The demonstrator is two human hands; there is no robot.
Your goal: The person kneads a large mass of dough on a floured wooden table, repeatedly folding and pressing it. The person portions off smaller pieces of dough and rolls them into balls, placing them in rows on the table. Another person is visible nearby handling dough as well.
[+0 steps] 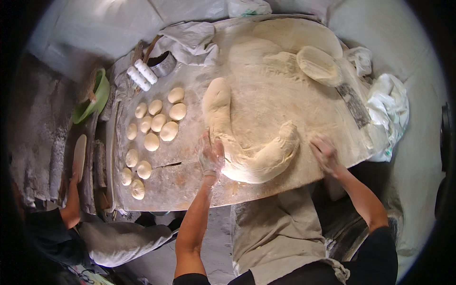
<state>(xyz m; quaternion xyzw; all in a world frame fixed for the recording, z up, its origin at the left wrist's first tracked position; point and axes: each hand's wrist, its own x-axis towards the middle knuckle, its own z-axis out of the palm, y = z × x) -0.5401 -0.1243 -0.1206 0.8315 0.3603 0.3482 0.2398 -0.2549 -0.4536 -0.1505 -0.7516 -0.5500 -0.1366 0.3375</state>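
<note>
A long, thick roll of dough (256, 160) lies curved in a U on a floured wooden board (199, 192). My left hand (211, 152), dusted with flour, rests against the left side of the roll near its bend. To the right of the dough's narrow end, my right hand (326, 153) is over the board near its front edge, fingers curled and somewhat blurred; whether it holds anything does not show. Several round dough balls (158, 123) lie on the left part of the board.
Loose flour (281, 64) and a shallow round bowl (318, 66) are at the back right. A metal container (164, 65), white cylinders (139, 78) and a cloth (188, 39) stand back left. Plastic bags (388, 107) lie right. A co-worker's hand (76, 172) holds flat dough (82, 153) at left, near a green basin (99, 96).
</note>
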